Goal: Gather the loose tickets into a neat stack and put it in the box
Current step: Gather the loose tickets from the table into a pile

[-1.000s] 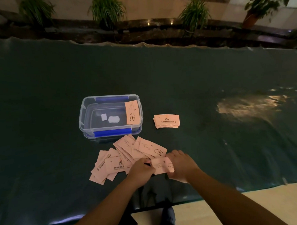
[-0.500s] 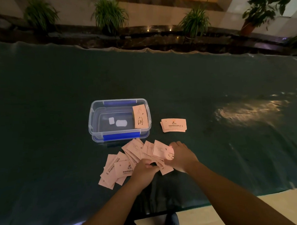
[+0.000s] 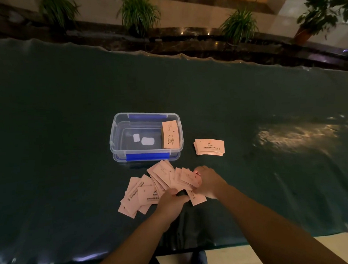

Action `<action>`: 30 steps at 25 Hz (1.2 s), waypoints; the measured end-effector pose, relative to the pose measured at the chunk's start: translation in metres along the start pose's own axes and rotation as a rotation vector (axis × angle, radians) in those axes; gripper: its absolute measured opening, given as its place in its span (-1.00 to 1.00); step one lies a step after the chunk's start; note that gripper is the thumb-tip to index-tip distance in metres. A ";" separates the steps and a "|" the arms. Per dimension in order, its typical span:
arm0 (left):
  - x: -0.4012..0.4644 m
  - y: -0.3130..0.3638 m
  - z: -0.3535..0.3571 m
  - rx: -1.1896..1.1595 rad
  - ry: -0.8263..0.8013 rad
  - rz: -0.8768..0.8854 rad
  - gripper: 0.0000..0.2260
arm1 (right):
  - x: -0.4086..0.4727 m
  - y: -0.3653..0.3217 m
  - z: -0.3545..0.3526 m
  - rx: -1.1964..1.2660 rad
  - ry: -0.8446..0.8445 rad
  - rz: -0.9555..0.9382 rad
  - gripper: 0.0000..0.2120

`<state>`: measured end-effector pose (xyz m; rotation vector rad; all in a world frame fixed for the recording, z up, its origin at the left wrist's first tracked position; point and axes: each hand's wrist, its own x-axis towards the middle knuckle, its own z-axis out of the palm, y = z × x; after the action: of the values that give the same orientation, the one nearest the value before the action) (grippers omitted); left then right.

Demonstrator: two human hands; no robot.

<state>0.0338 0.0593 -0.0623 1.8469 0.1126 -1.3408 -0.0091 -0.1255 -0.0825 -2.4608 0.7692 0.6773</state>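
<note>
Several pale pink tickets [image 3: 143, 194] lie fanned and overlapping on the dark green table cover, just in front of a clear plastic box [image 3: 118, 131] with blue clips. One stack of tickets [image 3: 170, 137] leans inside the box against its right wall. A second neat stack [image 3: 209, 147] lies on the cover to the right of the box. My right hand [image 3: 209, 181] grips a few tickets [image 3: 190, 178] at the right end of the fan. My left hand [image 3: 170, 204] pinches the near edge of the same bunch.
The dark green table cover [image 3: 61, 155] spreads wide to both sides and behind the box. Its near edge runs just below my forearms, over a pale floor. Potted plants [image 3: 137, 12] line a dark ledge beyond the far edge. A light glare [image 3: 295, 135] shows at right.
The right hand has lifted a few tickets from the near side up to the right end of the fan. The left hand stays at the pile's near edge. My view has shifted slightly.
</note>
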 end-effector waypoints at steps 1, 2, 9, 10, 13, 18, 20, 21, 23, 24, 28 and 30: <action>-0.001 0.003 0.003 -0.030 0.002 -0.002 -0.81 | -0.001 0.003 -0.001 -0.012 -0.024 -0.006 -0.17; -0.002 0.006 0.007 -0.041 -0.002 0.007 -0.80 | -0.003 0.005 -0.002 -0.024 -0.048 -0.009 -0.14; -0.004 0.022 0.029 0.007 -0.095 0.052 -0.42 | -0.014 0.022 0.009 0.044 -0.053 0.049 -0.21; -0.004 0.023 0.031 0.025 -0.100 0.063 -0.42 | -0.016 0.024 0.012 0.119 -0.030 0.079 -0.27; -0.006 0.025 0.039 0.072 -0.101 0.070 -0.44 | -0.022 0.032 0.022 0.321 0.000 0.142 -0.35; -0.006 0.013 0.038 -0.101 0.017 0.002 -0.35 | -0.025 0.048 0.021 0.471 0.082 0.271 -0.35; -0.003 0.010 0.038 -0.090 0.022 -0.004 -0.33 | -0.024 0.047 0.020 0.500 0.082 0.306 -0.44; -0.002 0.010 0.039 -0.077 0.004 0.003 -0.33 | -0.023 0.046 0.021 0.508 0.087 0.315 -0.49; -0.001 0.011 0.044 -0.038 -0.053 0.032 -0.38 | -0.021 0.043 0.024 0.494 0.100 0.319 -0.55; -0.003 0.012 0.048 -0.011 -0.082 0.055 -0.41 | -0.022 0.041 0.025 0.490 0.102 0.318 -0.57; -0.006 0.014 0.064 0.079 -0.136 0.145 -0.47 | -0.025 0.038 0.027 0.558 0.126 0.345 -0.67; -0.005 0.011 0.067 0.077 -0.152 0.165 -0.49 | -0.028 0.040 0.027 0.636 0.116 0.394 -0.69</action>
<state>-0.0128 0.0099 -0.0571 1.7683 -0.1689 -1.3798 -0.0622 -0.1286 -0.0982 -1.7942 1.3023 0.3403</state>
